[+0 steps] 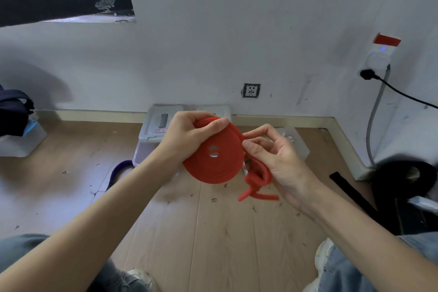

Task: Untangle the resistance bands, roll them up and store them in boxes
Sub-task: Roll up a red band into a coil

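A red resistance band [214, 156] is wound into a flat coil, held in the air above the wooden floor. My left hand [189, 137] grips the coil at its upper left, thumb across the top edge. My right hand [272, 154] pinches the loose red tail at the coil's right side; the tail loops down and its end hangs below my fingers. A clear plastic box with a grey lid [155, 130] stands on the floor behind the coil, partly hidden. A purple band [118, 169] lies beside that box. A black band [400, 178] lies coiled at the right.
Another clear box [295, 142] sits behind my right hand, and a third clear box [21, 142] at the far left under a dark bag [14, 111]. A black cable [407, 96] runs from the wall socket. My knees and shoes frame the bottom.
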Motion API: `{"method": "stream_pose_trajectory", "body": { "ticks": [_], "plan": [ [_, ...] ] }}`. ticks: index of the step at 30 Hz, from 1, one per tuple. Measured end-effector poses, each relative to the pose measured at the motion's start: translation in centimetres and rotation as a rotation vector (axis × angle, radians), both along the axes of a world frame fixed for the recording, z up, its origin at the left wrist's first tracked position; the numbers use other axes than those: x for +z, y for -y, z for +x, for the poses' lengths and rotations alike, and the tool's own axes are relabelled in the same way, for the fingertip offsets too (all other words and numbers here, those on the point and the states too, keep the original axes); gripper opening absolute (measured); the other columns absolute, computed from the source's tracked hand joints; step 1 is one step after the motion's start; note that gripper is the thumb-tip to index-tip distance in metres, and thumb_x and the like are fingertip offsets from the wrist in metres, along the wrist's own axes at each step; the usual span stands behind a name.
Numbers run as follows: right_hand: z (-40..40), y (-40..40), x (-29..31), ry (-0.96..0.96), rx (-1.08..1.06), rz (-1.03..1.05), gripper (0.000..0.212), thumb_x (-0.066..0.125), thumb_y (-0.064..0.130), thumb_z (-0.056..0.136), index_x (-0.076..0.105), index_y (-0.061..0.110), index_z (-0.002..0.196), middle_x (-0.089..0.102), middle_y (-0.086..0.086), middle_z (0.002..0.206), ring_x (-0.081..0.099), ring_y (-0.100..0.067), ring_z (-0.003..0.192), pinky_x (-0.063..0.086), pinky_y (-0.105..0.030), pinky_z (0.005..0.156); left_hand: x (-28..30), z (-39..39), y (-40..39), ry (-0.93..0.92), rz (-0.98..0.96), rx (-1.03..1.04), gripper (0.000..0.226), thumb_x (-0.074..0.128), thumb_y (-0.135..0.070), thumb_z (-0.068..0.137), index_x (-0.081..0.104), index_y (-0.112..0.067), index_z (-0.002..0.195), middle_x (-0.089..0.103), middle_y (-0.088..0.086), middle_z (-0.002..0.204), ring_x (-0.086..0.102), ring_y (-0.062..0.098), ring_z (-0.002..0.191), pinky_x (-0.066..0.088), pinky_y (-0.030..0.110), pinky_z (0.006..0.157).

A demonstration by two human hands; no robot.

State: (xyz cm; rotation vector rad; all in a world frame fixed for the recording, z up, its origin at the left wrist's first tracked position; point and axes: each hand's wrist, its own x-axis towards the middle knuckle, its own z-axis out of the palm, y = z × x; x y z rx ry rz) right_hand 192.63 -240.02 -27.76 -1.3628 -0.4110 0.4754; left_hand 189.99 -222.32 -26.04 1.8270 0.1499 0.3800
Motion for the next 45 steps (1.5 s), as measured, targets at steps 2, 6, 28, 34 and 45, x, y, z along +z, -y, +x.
{"method": "stream_pose_trajectory", "body": {
  "ticks": [2,6,28,34,45],
  "plan": [
    [-0.2,-0.1,0.0,0.031,-0.030,-0.011,0.028,0.071,0.026,0.070,0.058,0.012,0.090,0.070,0.000,0.086,0.066,-0.018,0.067,0.056,-0.040,0.058,-0.2,0.0,0.4,0.059,0.009,0.035,0.015,0.070,-0.026,0.080,0.069,-0.024,0.066,0.067,-0.012,0.058,0.058,-0.002,0.054,0.047,0.013,0.053],
    [0.6,0.4,0.5,0.152,-0.074,-0.162,0.021,0.076,0.019,0.070,0.061,0.014,0.084,0.069,-0.002,0.086,0.066,-0.024,0.065,0.055,-0.057,0.059,-0.2,-0.2,0.3,-0.075,0.014,-0.075,0.008,0.070,-0.031,0.079,0.071,-0.025,0.074,0.069,-0.014,0.064,0.062,-0.004,0.059,0.047,0.010,0.055],
    [1.8,1.9,1.7,-0.094,0.234,-0.134,0.022,0.063,0.018,0.077,0.057,0.010,0.097,0.057,0.001,0.059,0.052,-0.011,0.049,0.049,-0.027,0.051,0.9,-0.8,-0.7,-0.270,-0.062,-0.274,0.029,0.074,-0.045,0.055,0.075,-0.026,0.076,0.072,-0.004,0.069,0.067,0.006,0.064,0.050,0.016,0.054],
    [0.3,0.5,0.6,0.397,0.068,-0.390,0.012,0.048,0.014,0.096,0.058,0.020,0.102,0.059,0.001,0.078,0.059,-0.011,0.069,0.054,-0.029,0.065,0.0,-1.0,-0.1,-0.288,-0.281,-0.212,0.042,0.077,-0.043,0.052,0.076,-0.017,0.085,0.073,0.004,0.079,0.068,0.013,0.068,0.053,0.022,0.057],
    [1.2,1.8,1.1,-0.149,0.155,-0.049,0.019,0.064,0.021,0.083,0.065,0.012,0.100,0.063,-0.004,0.076,0.058,-0.014,0.065,0.052,-0.027,0.063,0.2,-1.1,-0.6,-0.349,-0.362,-0.132,0.037,0.078,-0.035,0.051,0.077,-0.016,0.082,0.072,0.004,0.070,0.065,0.012,0.056,0.050,0.021,0.050]
  ]
}}
